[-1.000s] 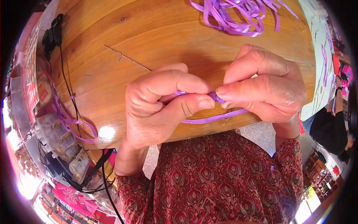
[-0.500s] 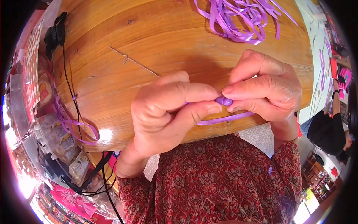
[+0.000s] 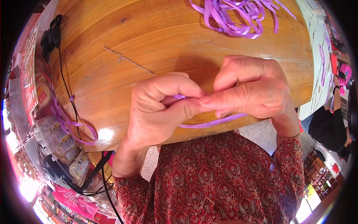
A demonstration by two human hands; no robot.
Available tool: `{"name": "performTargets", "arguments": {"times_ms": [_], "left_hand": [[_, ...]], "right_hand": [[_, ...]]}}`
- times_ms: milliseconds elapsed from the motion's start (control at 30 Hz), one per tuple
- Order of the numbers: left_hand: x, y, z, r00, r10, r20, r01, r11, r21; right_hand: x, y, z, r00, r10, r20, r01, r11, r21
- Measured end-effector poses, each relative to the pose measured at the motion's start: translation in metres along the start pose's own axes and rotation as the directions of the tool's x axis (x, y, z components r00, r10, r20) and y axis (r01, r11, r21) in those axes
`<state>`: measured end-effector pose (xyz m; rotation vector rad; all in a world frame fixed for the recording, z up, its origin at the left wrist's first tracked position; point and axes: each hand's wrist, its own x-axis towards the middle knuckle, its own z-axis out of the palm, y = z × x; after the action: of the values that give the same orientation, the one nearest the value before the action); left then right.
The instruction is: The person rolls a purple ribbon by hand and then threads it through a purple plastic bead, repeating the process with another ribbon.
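Note:
Close together over the table's near edge, both my hands pinch a purple ribbon (image 3: 212,123). My left hand (image 3: 162,106) has its thumb and forefinger closed, with a bit of the ribbon showing between them. Fingertips of my right hand (image 3: 253,89) press against the left ones and cover the part of the ribbon being worked. A length of it curves below both hands. Beyond the left hand, a thin twisted wire (image 3: 130,61) with a small side loop lies on the wood. Farther off is a pile of purple ribbons (image 3: 235,16).
The wooden table (image 3: 93,82) has a black cable (image 3: 65,78) along its left side. Another ribbon loop (image 3: 87,140) hangs at the left corner, beside bagged goods (image 3: 56,134). A white marbled surface (image 3: 311,56) adjoins on the right. A person in black (image 3: 330,128) is at far right.
My right hand has moved left and its fingertips now meet the left ones. The purple knot that showed between the hands is now hidden by fingers.

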<state>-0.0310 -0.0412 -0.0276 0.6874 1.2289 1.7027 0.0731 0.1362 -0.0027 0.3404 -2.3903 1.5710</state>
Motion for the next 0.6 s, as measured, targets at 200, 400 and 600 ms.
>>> {"name": "performTargets", "arguments": {"times_ms": [200,400,600], "left_hand": [[0.001,-0.001,0.002,0.996,0.042,-0.078,-0.049,0.995,-0.087],[-0.002,0.003,0.007,0.988,-0.051,-0.145,0.027,0.987,-0.159],[-0.004,-0.001,0.001,0.996,-0.042,-0.084,0.022,0.974,-0.228]], "right_hand": [[0.004,0.009,-0.005,0.998,-0.035,-0.051,0.038,0.998,0.059],[0.004,0.004,-0.009,0.995,-0.027,-0.093,0.029,0.999,0.021],[0.004,-0.002,-0.009,0.993,0.005,-0.115,-0.006,1.000,-0.012]]}}
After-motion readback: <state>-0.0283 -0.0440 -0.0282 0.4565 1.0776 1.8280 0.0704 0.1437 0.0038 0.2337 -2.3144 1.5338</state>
